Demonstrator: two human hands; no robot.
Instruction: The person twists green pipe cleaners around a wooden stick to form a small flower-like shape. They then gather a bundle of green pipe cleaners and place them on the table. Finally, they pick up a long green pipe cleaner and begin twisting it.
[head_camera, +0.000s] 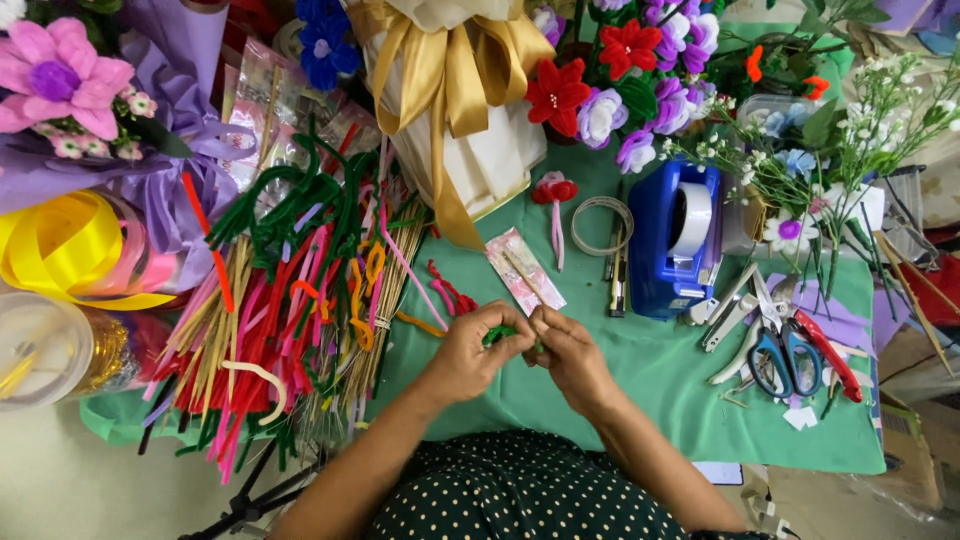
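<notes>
My left hand (478, 352) and my right hand (572, 352) meet over the green table cloth (640, 385) at the middle. Both pinch a small green pipe cleaner piece (503, 333) between fingertips, most of it hidden by the fingers. Just beyond the hands lies a small clear packet (524, 270) with pink print. A little red pipe cleaner flower (555, 192) on a pink stem lies further back.
A big heap of coloured pipe cleaners and sticks (290, 310) fills the left. A blue tape dispenser (675, 240) stands at right, with scissors and pliers (785, 350) beside it. Bouquets, yellow ribbon (70, 250) and a gold-bowed wrap (450, 90) line the back.
</notes>
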